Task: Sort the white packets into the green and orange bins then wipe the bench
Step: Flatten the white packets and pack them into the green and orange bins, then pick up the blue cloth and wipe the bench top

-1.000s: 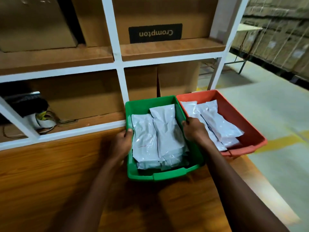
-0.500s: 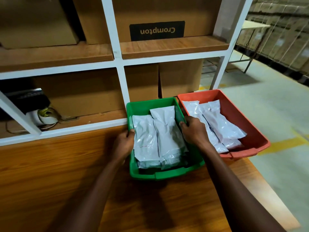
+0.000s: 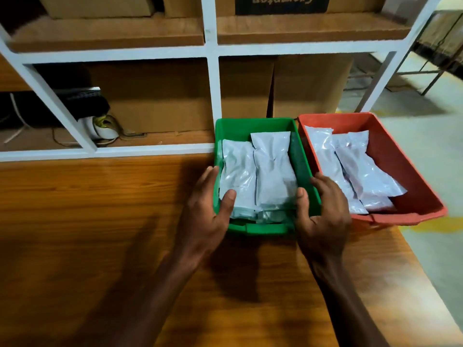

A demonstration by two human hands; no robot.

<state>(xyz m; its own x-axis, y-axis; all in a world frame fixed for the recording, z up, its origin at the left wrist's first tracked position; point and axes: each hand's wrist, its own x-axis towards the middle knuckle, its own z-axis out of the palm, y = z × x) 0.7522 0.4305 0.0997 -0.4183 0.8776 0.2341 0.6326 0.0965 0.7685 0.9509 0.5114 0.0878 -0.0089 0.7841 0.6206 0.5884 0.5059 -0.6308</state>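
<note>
A green bin (image 3: 253, 123) stands on the wooden bench (image 3: 87, 221), its far end under the shelf rail. Several white packets (image 3: 270, 171) lie stacked inside it. My left hand (image 3: 208, 211) holds the bin's left wall near the front corner, thumb over the rim and touching a packet, fingers along the outside. My right hand (image 3: 325, 211) holds the right wall the same way, fingers in the gap beside the orange bin (image 3: 413, 171). The orange bin sits just to the right, angled, with more white packets (image 3: 355, 171) in it.
A white-framed shelf rack (image 3: 213, 96) with cardboard boxes (image 3: 160, 96) rises behind the bench. A white roll with yellow cord (image 3: 102, 126) and a dark object lie on the low shelf at left. The bench's right edge (image 3: 426, 284) drops to the grey floor.
Both hands have slid along the green bin's sides toward its near corners. The view has tilted down and closer. The bins stay where they were.
</note>
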